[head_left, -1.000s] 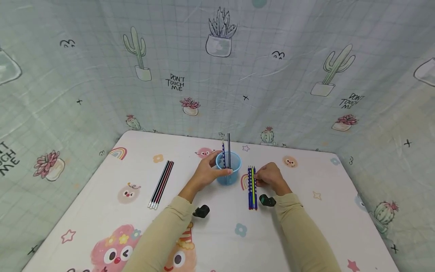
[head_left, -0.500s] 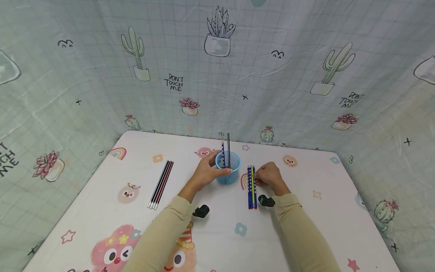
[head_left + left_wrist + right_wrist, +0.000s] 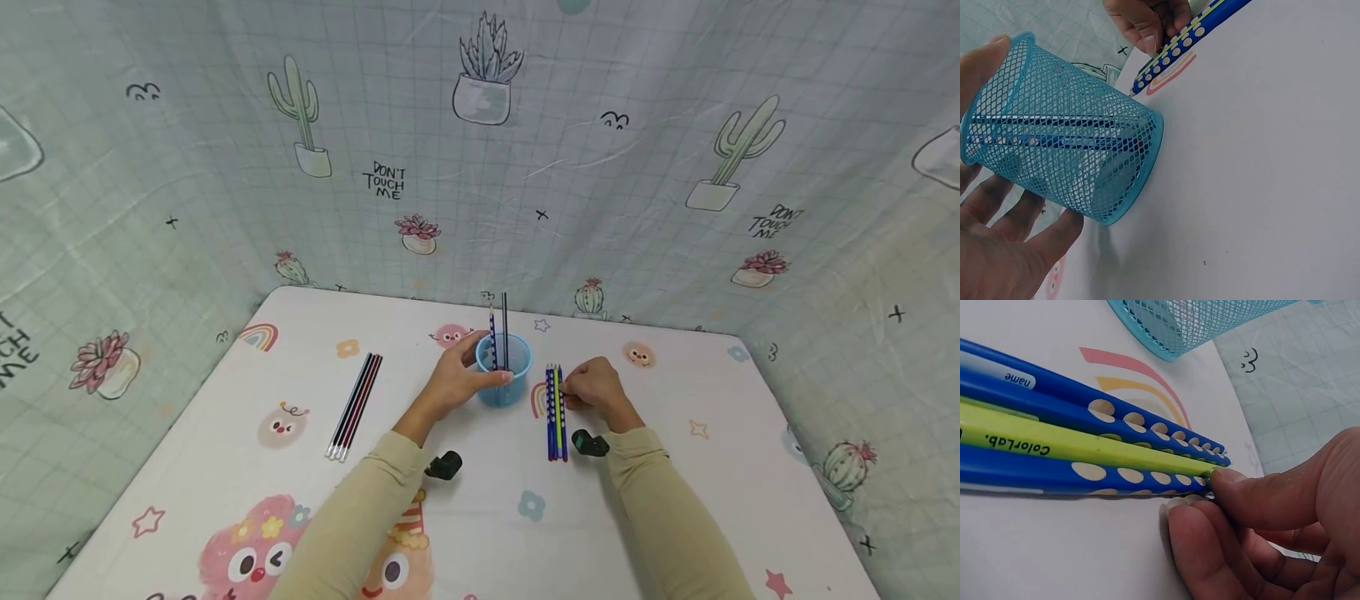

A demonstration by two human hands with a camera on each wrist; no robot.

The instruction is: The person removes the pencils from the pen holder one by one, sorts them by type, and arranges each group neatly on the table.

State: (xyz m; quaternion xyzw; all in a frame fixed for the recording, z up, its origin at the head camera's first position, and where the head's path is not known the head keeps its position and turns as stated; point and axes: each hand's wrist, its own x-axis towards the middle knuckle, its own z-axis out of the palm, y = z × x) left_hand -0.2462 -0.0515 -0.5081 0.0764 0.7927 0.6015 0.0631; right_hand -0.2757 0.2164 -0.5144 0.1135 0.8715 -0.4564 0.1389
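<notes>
Head view: the left hand (image 3: 450,385) is wrapped around a blue mesh cup (image 3: 504,372) standing upright on the desk (image 3: 675,500), with two pencils (image 3: 498,329) upright inside. Just right of the cup lies a row of pencils (image 3: 556,412), and the right hand (image 3: 596,387) pinches the tip end of the nearest one, thumb on the yellow-green pencil (image 3: 1072,447) and fingers (image 3: 1210,550) curled on the desk below it. These pencils look light, stiff and smooth, so they will likely roll or slide; the dimpled grip holes along the blue ones (image 3: 1116,475) offer surer purchase than the bare end. The cup seems light and easily tipped, best steadied around its wall. More pencils (image 3: 356,406) lie well left of the left hand.
</notes>
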